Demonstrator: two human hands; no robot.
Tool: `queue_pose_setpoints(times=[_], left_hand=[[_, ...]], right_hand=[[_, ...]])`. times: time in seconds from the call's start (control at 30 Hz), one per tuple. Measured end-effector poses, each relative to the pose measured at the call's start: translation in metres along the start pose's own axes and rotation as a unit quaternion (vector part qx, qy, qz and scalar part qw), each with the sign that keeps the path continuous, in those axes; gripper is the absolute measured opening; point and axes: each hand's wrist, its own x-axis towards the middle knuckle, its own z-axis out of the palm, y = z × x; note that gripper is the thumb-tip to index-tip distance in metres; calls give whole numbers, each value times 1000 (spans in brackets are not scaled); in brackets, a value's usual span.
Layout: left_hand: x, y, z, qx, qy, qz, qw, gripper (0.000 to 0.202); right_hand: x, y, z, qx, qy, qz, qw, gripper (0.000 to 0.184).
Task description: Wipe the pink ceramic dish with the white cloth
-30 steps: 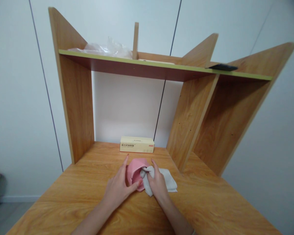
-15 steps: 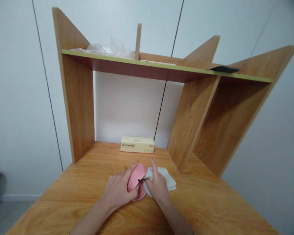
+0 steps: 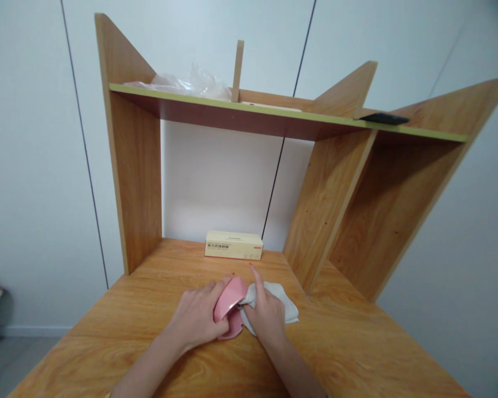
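Over the desk my left hand [image 3: 199, 318] is closed around a pink, smooth, shell-like case [image 3: 231, 297]. Two curved pink parts show with a gap between them, and its exact kind is unclear. My right hand [image 3: 268, 315] pinches a pale grey cloth [image 3: 287, 301], with the index finger stretched out forward. A bunched part of the cloth meets the right side of the pink case at the gap. The rest of the cloth spreads out to the right, behind my hand.
A cream cardboard box [image 3: 233, 246] stands at the back of the wooden desk [image 3: 157, 298]. Above runs a shelf [image 3: 216, 108] bearing a clear plastic bag [image 3: 195, 83] and a flat dark item [image 3: 384, 118]. Upright wooden panels [image 3: 327, 204] bound the right side.
The pink case has tilted slightly in my left hand, and the gap looks different. My right hand and the cloth have shifted only a little. The view has moved slightly.
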Motion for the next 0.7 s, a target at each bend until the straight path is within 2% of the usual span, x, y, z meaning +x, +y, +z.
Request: queue_pose_setpoints(times=[0.13, 0.23, 0.3, 0.37, 0.47, 0.57, 0.7], left_hand=[[0, -4, 2, -45, 24, -10, 999, 75], [1, -6, 7, -69, 16, -28, 997, 84], [1, -6, 9, -69, 3, -25, 997, 81], [1, -4, 7, -48, -6, -17, 999, 78], [0, -1, 1, 8, -23, 6, 1000, 74], [-1, 0, -3, 15, -16, 21, 1000, 71], [-1, -2, 1, -50, 9, -5, 999, 86]], right_hand=[[-2, 3, 8, 140, 10, 45, 989, 65], [-1, 7, 14, 204, 32, 68, 976, 60], [-1, 7, 12, 170, 23, 62, 983, 60], [-1, 4, 7, 75, 3, 42, 996, 61], [-3, -1, -3, -36, 1, -12, 999, 67], [-4, -2, -4, 4, 12, -29, 999, 69], [-4, 4, 8, 143, 30, 37, 989, 63]])
